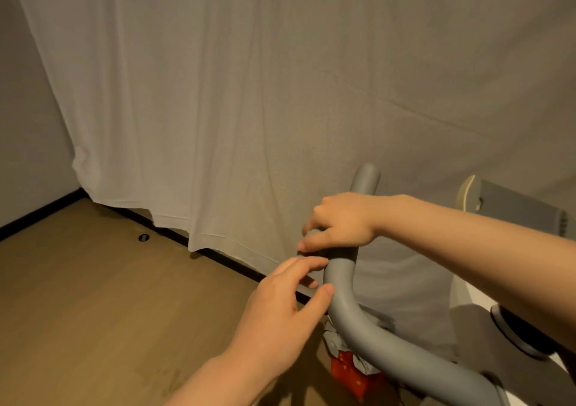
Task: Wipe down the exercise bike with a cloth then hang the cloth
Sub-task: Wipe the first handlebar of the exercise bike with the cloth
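Observation:
The exercise bike's grey curved handlebar (352, 318) rises from the lower right to a rounded tip at mid right. My right hand (339, 224) grips the bar's upper part, its fingers curled over it. Just below, my left hand (280, 306) reaches in from the bottom; its thumb and fingertips touch the left side of the bar, and the fingers are only slightly bent. A crumpled piece of grey and red fabric (349, 365) sits under the bar's bend, partly hidden by it. Neither hand holds a cloth that I can see.
A white sheet (218, 109) hangs over the wall behind the bike, down to a black baseboard. Wooden floor (93, 296) spreads to the left. At the right are the bike's white body with a dark round knob (523, 334) and a grey panel (517, 209).

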Action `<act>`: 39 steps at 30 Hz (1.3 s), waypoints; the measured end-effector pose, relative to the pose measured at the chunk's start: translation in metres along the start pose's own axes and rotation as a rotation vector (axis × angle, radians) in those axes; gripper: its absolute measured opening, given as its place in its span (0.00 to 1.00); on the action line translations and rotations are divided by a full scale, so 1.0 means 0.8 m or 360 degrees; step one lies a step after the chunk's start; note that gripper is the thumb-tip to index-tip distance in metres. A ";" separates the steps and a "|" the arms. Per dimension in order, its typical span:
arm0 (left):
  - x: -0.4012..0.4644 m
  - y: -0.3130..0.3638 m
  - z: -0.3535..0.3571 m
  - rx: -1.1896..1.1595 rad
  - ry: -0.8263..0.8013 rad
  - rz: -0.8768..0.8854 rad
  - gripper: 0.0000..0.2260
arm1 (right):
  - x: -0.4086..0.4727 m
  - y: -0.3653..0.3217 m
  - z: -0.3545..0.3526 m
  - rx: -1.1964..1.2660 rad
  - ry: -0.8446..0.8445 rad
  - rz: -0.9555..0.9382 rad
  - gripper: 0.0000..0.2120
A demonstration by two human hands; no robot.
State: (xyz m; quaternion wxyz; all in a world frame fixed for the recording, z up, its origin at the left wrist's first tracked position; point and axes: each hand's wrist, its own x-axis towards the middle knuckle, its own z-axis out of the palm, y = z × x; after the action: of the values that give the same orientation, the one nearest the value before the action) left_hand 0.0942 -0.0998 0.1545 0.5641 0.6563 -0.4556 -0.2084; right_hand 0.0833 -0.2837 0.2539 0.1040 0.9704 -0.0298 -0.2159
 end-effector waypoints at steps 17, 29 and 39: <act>0.014 -0.006 0.002 -0.0133 0.0139 0.0142 0.04 | -0.087 -0.038 0.056 0.0610 0.0941 0.0195 0.16; 0.078 -0.004 -0.021 -0.0221 -0.0284 0.0380 0.07 | -0.114 -0.130 0.066 0.0864 0.1128 0.0941 0.14; 0.144 -0.024 -0.022 -0.0194 -0.0715 0.0591 0.12 | -0.090 -0.170 0.066 0.1138 0.1156 0.1521 0.19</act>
State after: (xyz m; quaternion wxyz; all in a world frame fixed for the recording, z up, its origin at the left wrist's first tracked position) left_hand 0.1725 -0.1870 0.1689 0.5161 0.4641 -0.6679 -0.2685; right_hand -0.0025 -0.1535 0.2077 -0.1348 0.8363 -0.4861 0.2148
